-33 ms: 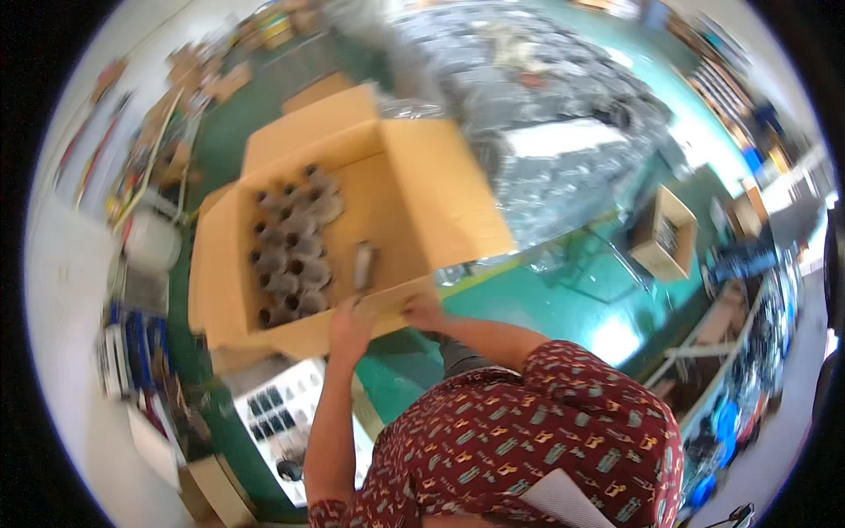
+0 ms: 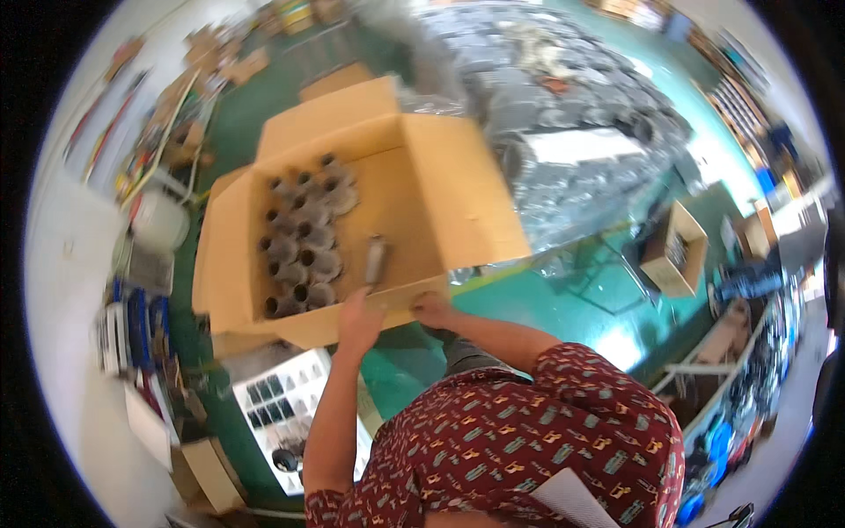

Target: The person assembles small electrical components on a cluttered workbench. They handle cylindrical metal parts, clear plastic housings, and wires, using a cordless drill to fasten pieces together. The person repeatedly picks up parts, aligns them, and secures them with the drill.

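A large open cardboard box (image 2: 414, 211) stands ahead of me, its flaps folded outward. Several grey-brown parts with dark, round open ends (image 2: 310, 231) stand in rows along its left side. One slim cylindrical part (image 2: 376, 262) stands apart, close to the near wall. My left hand (image 2: 359, 324) is closed on the rim of that wall, just below the single part. At the near right corner my right hand (image 2: 433, 310) is closed on the box edge, its fingertips partly hidden. Motion blurs both hands a little.
To the near left, a white board (image 2: 304, 387) carries small dark and pale pieces. Beyond the box lies a broad stack of plastic-wrapped grey goods (image 2: 563, 97). A smaller cardboard box (image 2: 673, 260) sits at right, near a loaded shelf (image 2: 735, 387).
The whole picture has shifted slightly, the box appearing a little farther right. Both hands stay at its near wall, and the parts inside keep their arrangement.
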A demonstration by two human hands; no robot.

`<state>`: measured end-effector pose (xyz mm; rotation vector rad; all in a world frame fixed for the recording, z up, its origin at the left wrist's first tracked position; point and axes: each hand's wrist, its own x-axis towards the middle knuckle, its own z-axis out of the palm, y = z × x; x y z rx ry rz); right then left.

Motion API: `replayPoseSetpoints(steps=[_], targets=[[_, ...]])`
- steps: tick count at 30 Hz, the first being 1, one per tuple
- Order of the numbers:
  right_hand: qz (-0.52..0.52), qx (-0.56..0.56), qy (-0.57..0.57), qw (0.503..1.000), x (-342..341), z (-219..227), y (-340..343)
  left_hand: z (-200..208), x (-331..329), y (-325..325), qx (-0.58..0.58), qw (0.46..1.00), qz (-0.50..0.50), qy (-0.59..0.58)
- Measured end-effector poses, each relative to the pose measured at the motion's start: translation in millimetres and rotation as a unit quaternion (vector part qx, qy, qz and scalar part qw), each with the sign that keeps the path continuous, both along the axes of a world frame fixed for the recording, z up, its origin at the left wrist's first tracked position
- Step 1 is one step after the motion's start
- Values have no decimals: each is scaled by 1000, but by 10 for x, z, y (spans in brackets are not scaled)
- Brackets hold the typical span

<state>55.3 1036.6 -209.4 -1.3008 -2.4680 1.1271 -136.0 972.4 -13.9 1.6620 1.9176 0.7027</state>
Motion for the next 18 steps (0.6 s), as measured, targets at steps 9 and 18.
replayPoseSetpoints(steps=[9, 18], targets=[[161, -251, 149, 943, -345, 2244, -636, 282, -686, -167, -205, 973, 66, 81], [22, -65, 66, 995, -1429, 1710, 2094, -541, -380, 575, -286, 944, 139, 82]])
